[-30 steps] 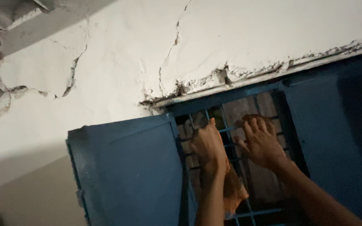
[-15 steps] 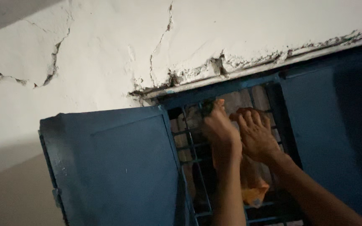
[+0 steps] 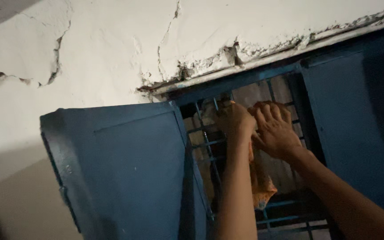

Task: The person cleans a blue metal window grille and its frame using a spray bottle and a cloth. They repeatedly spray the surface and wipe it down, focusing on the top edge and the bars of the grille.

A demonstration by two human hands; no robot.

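Orange cloth (image 3: 261, 186) hangs straight down the blue grille (image 3: 205, 146) – left hand (image 3: 234, 121) and right hand (image 3: 274, 131) both clench it up top, side by side.

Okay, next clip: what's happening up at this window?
A person has both hands raised to the top of a blue window grille. The left hand and right hand sit side by side against the bars, pressing an orange cloth that hangs down behind the left forearm. The blue shutter on the left stands swung open. Above the window, the white wall is cracked and its plaster crumbling along the frame.
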